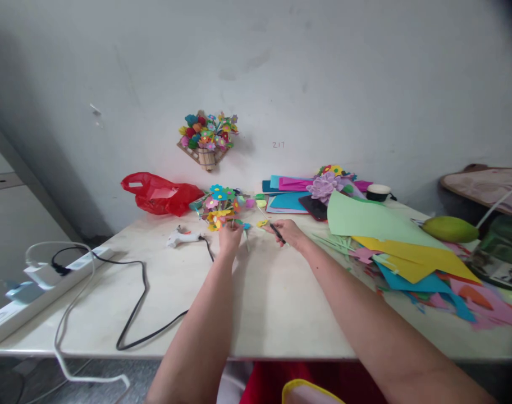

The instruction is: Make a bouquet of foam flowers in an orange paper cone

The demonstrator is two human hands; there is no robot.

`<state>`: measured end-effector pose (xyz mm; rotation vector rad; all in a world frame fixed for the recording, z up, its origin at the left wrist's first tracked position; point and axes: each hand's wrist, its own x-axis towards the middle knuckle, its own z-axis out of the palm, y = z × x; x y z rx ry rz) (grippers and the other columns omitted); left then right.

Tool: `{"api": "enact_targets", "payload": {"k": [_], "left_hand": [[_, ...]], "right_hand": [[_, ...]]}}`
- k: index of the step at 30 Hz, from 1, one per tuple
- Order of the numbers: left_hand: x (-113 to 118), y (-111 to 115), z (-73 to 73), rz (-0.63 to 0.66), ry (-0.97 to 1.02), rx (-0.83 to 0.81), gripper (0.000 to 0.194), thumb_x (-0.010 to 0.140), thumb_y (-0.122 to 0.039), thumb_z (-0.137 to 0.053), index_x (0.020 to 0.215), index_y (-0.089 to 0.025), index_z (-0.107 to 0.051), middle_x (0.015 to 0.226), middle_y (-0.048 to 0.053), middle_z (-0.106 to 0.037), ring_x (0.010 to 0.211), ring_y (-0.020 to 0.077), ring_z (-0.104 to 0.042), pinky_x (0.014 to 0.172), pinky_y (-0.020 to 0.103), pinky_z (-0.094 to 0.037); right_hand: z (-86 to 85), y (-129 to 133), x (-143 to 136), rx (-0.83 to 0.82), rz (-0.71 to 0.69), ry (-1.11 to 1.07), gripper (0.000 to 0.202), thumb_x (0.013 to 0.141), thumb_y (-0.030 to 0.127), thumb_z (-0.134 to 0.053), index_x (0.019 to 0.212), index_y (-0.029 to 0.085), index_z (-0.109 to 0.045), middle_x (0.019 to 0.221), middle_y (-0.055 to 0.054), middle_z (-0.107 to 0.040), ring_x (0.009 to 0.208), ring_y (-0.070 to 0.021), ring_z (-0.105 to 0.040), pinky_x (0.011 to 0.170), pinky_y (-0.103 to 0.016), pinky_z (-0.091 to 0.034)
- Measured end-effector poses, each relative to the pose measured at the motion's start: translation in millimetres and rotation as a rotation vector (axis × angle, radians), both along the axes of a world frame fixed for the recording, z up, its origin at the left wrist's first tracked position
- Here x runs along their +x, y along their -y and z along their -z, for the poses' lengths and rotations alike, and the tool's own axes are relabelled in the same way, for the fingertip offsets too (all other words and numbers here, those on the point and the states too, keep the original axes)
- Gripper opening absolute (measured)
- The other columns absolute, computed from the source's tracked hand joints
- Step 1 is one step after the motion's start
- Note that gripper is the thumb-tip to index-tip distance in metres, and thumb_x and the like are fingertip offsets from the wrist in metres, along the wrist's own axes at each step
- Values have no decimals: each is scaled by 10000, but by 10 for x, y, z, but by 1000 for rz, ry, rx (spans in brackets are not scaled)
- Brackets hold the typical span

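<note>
My left hand (229, 235) is closed in front of a bunch of colourful paper flowers (218, 203), its fingertips pinched. Whatever it pinches is too small to make out. Beside those fingers lies a small blue flower (246, 226) with a pale green stem. In my right hand (291, 232) is a slim black pen (277, 232), slanting down toward the table. A small yellow flower (262, 223) sits by the right fingertips, with a pale stem behind it; I cannot tell whether the fingers touch it.
A white glue gun (183, 238) lies left, its black cord (144, 292) looping toward a power strip (81, 264). Behind is a red plastic bag (161, 194). Coloured sheets (365, 219), scraps, a phone (314, 208) and a glass jar (502, 252) occupy the right. A flower basket (206, 158) hangs on the wall.
</note>
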<state>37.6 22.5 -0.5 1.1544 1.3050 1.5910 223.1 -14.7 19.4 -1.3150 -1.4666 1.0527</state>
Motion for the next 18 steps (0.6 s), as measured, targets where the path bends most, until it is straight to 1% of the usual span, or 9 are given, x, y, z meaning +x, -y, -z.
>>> {"api": "enact_targets", "payload": {"k": [2, 4, 5, 8, 11, 13, 14, 16, 18], "left_hand": [[28, 8, 22, -81, -186, -50, 302, 536, -96, -713, 486, -221, -442, 578, 38, -541, 918, 286, -607, 723, 295, -433], [72, 16, 40, -114, -275, -116, 376, 486, -69, -738, 442, -217, -396, 649, 75, -588, 1053, 337, -566, 776, 330, -423], [97, 18, 46, -117, -298, -150, 405, 466, -51, -741, 426, -214, -372, 673, 87, -603, 1088, 352, -551, 796, 344, -420], [162, 10, 50, -128, -316, -221, 453, 439, 18, -701, 389, -209, -312, 626, 95, -594, 1111, 375, -539, 840, 379, -405], [190, -1, 44, -115, -217, -222, 455, 435, 86, -622, 359, -217, -291, 465, 61, -478, 1103, 385, -539, 876, 407, -380], [185, -1, 47, -106, -188, -207, 444, 431, 105, -596, 346, -222, -307, 410, 36, -400, 1094, 392, -541, 890, 423, -366], [178, 1, 51, -106, -183, -199, 440, 432, 107, -594, 346, -222, -315, 404, 31, -388, 1088, 390, -544, 891, 423, -366], [162, 6, 63, -104, -166, -174, 436, 447, 93, -607, 358, -222, -320, 426, 40, -426, 1082, 375, -553, 878, 405, -379], [152, 9, 74, -102, -146, -158, 435, 473, 60, -632, 377, -222, -315, 485, 61, -504, 1087, 354, -560, 856, 378, -400]], "right_hand": [[51, -45, 6, 14, -4, 30, 365, 642, 496, -755, 726, 156, -652, 449, 53, -487, 366, -59, -420, 322, -183, -370], [104, -97, 16, 40, -3, 61, 385, 639, 515, -747, 751, 156, -667, 460, 48, -502, 367, -62, -431, 328, -186, -379], [129, -123, 22, 52, 1, 72, 392, 641, 524, -741, 759, 156, -672, 465, 45, -508, 368, -63, -437, 331, -188, -384], [183, -184, 38, 73, 20, 93, 402, 646, 538, -728, 775, 161, -682, 476, 38, -517, 375, -69, -460, 337, -188, -387], [198, -201, 45, 82, 32, 110, 386, 658, 529, -722, 780, 165, -686, 475, 37, -519, 374, -68, -468, 350, -183, -378], [191, -192, 44, 89, 38, 122, 366, 670, 513, -718, 784, 166, -688, 475, 37, -523, 374, -66, -469, 366, -182, -376], [186, -184, 41, 91, 42, 130, 355, 673, 502, -719, 789, 168, -689, 480, 38, -528, 377, -66, -473, 374, -183, -378], [177, -172, 30, 94, 59, 150, 328, 672, 475, -726, 803, 176, -690, 497, 37, -544, 398, -74, -496, 397, -187, -390], [170, -167, 13, 90, 82, 171, 307, 662, 447, -738, 824, 190, -690, 524, 35, -566, 439, -90, -534, 430, -196, -410]]}}
